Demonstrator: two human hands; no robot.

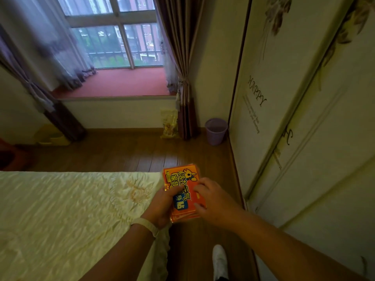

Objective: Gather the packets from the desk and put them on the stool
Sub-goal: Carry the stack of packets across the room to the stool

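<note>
Held in both hands over a brown wooden floor [142,151]: stack of flat orange printed plastic packets [183,191].
Left hand [162,207] at 9 o'clock of the stack, fingers curled round its edge; right hand [211,199] at 3 o'clock, fingertips pinching the opposite edge, probably squaring the pile so nothing slips while carried. Pale yellow quilted bed [60,209] at 8 o'clock, lilac plastic waste bin [216,130] at 12 o'clock. No desk or stool in sight; gathering seemingly done, setting down not yet.

Orange packets [181,179] with blue label; lilac bin [216,131]
</note>
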